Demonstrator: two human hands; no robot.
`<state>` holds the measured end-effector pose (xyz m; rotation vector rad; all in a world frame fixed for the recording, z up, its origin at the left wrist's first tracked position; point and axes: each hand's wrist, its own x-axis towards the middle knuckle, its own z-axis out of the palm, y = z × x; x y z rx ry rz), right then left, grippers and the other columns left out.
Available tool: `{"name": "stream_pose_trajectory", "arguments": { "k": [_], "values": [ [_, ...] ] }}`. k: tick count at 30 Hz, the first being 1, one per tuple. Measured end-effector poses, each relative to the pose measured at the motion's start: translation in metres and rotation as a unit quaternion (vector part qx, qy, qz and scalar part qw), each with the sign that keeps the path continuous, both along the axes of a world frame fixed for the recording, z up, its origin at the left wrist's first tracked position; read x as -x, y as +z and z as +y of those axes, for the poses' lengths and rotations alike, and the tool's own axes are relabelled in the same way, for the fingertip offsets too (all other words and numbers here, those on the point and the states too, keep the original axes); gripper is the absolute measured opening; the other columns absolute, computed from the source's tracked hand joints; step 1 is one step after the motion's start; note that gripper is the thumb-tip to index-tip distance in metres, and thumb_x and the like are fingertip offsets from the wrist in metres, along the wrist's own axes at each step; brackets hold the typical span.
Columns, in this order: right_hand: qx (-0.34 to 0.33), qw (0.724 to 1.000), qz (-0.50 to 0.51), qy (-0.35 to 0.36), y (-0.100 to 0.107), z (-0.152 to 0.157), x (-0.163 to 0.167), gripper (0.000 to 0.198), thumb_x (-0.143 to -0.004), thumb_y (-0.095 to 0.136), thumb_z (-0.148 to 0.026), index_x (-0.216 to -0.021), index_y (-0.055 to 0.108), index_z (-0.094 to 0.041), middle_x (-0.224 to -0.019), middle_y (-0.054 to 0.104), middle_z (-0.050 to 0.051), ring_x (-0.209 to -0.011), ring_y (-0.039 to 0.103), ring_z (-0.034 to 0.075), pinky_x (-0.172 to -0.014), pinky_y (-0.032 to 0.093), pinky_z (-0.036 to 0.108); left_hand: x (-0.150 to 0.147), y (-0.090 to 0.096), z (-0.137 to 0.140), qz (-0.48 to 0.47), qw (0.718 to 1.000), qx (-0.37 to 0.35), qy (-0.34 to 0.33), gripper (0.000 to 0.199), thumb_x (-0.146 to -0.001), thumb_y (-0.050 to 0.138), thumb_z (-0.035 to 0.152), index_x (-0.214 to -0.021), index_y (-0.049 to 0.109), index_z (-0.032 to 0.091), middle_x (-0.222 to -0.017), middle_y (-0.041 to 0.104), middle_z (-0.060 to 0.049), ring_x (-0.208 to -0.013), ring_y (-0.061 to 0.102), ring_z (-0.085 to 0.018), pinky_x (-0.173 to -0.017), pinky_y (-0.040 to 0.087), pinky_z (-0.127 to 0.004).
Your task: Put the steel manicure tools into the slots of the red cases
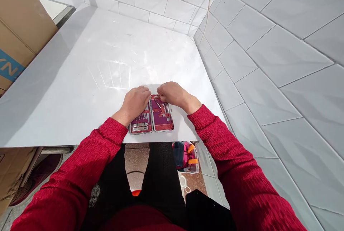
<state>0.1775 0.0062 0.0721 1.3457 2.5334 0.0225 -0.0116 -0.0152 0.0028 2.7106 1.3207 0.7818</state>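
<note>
An open manicure case (163, 127) with a purple-red lining lies on the white table, its hinge between the two halves. My left hand (136, 102) is closed over the upper part of the left half, its fingers curled at the top edge. Below it, nail clippers (140, 127) and several slim metal tools (145, 116) sit in the lining. My right hand (173, 94) is closed at the top of the right half, fingertips beside the handles of a nipper-like metal tool (158, 102). What those fingers pinch is hidden. Red straps (162, 110) cross the tools there.
The white table (67, 91) meets tiled walls at the back and right. A cardboard box (24, 12) stands at the left. A pale cable (208, 8) hangs in the corner. Below the front edge lies a clear bag (192, 157) with pink and orange things.
</note>
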Motion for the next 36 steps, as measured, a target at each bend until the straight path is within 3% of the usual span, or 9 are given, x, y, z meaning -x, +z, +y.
{"name": "stream_pose_trajectory", "arguments": {
  "k": [7, 10, 14, 17, 19, 24, 32, 36],
  "values": [
    [-0.030, 0.997, 0.067, -0.014, -0.013, -0.010, -0.004, 0.026, -0.094, 0.051, -0.010, -0.079, 0.073, -0.016, -0.085, 0.068, 0.007, -0.075, 0.051, 0.017, -0.068, 0.026, 0.034, 0.000, -0.001, 0.002, 0.012, 1.000, 0.007, 0.011, 0.032, -0.104, 0.041, 0.024, -0.085, 0.067, 0.022, -0.093, 0.071, -0.007, -0.090, 0.064, -0.024, -0.072, 0.048, -0.037],
    [-0.051, 0.983, 0.176, -0.032, -0.020, -0.023, -0.012, 0.028, -0.099, 0.050, -0.015, -0.085, 0.075, -0.016, -0.093, 0.070, 0.008, -0.080, 0.056, 0.017, -0.069, 0.032, 0.032, 0.000, 0.000, 0.002, 0.017, 0.999, 0.024, 0.021, 0.034, -0.105, 0.039, 0.026, -0.090, 0.069, 0.022, -0.098, 0.072, -0.007, -0.091, 0.065, -0.024, -0.072, 0.048, -0.038],
    [-0.143, 0.908, 0.371, -0.136, -0.027, -0.036, -0.043, 0.026, -0.101, 0.049, -0.022, -0.104, 0.075, -0.020, -0.109, 0.073, 0.006, -0.088, 0.062, 0.017, -0.074, 0.041, 0.029, 0.001, 0.002, 0.003, 0.005, 0.999, 0.028, 0.020, 0.033, -0.105, 0.041, 0.029, -0.091, 0.069, 0.022, -0.100, 0.072, -0.007, -0.092, 0.067, -0.025, -0.071, 0.048, -0.037],
    [-0.218, 0.847, 0.399, -0.276, -0.034, -0.038, -0.077, 0.025, -0.098, 0.051, -0.024, -0.094, 0.075, -0.019, -0.102, 0.075, 0.006, -0.084, 0.064, 0.018, -0.073, 0.042, 0.030, 0.002, 0.003, 0.003, -0.007, 1.000, 0.023, 0.015, 0.033, -0.106, 0.040, 0.030, -0.091, 0.069, 0.023, -0.099, 0.073, -0.006, -0.092, 0.067, -0.024, -0.069, 0.047, -0.036],
    [-0.217, 0.831, 0.380, -0.344, -0.039, -0.040, -0.097, 0.021, -0.094, 0.055, -0.025, -0.087, 0.074, -0.019, -0.094, 0.075, 0.005, -0.078, 0.063, 0.017, -0.071, 0.041, 0.030, 0.002, 0.004, 0.003, -0.016, 0.999, 0.020, 0.021, 0.033, -0.106, 0.040, 0.030, -0.092, 0.069, 0.023, -0.100, 0.074, -0.006, -0.093, 0.068, -0.024, -0.067, 0.047, -0.036],
    [-0.160, 0.838, 0.330, -0.404, -0.051, -0.052, -0.114, 0.017, -0.089, 0.061, -0.027, -0.076, 0.069, -0.021, -0.075, 0.071, 0.000, -0.069, 0.058, 0.015, -0.063, 0.035, 0.028, 0.004, 0.004, 0.003, -0.030, 0.999, 0.013, 0.033, 0.033, -0.106, 0.041, 0.031, -0.092, 0.070, 0.022, -0.104, 0.075, -0.005, -0.096, 0.069, -0.024, -0.064, 0.045, -0.036],
    [-0.136, 0.856, 0.256, -0.428, -0.042, -0.044, -0.094, 0.033, -0.095, 0.061, -0.046, -0.073, 0.066, -0.022, -0.079, 0.073, 0.003, -0.072, 0.061, 0.018, -0.060, 0.031, 0.030, 0.006, 0.000, 0.005, -0.038, 0.999, -0.003, 0.033, 0.033, -0.106, 0.042, 0.031, -0.096, 0.072, 0.022, -0.108, 0.076, -0.005, -0.096, 0.070, -0.024, -0.065, 0.046, -0.036],
    [-0.089, 0.874, 0.202, -0.433, -0.037, -0.030, -0.087, 0.027, -0.090, 0.062, -0.033, -0.066, 0.062, -0.022, -0.073, 0.070, 0.005, -0.068, 0.060, 0.019, -0.057, 0.030, 0.031, 0.005, 0.002, 0.003, -0.044, 0.999, 0.008, 0.029, 0.032, -0.105, 0.043, 0.029, -0.094, 0.072, 0.022, -0.106, 0.075, -0.005, -0.098, 0.069, -0.025, -0.064, 0.046, -0.036]
  ]
}}
